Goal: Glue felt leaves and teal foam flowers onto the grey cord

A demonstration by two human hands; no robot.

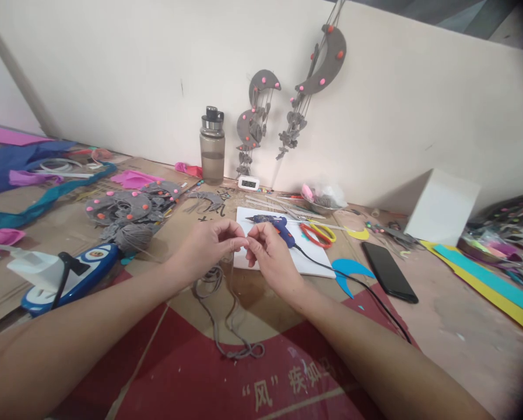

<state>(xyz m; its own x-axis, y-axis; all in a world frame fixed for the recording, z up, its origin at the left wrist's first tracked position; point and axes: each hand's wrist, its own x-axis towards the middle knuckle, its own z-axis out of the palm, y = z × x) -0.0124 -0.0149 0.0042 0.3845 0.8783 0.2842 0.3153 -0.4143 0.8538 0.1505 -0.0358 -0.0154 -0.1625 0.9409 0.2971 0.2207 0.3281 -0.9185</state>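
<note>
Both forearms converge, left hand (209, 245) and right hand (272, 256) pinched fingertip to fingertip.

The red cardboard sheet (209, 373) under the arms bears white characters "风" 疾如 (the rest runs unreadable).

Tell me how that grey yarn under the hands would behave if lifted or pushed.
The grey yarn lies in loose, wavy loops on the cardboard, so it is probably floppy and would sag from the left hand and right hand pinching it. It looks thin, so likely very light. Pushed, it would probably bunch or tangle rather than slide whole.
</note>
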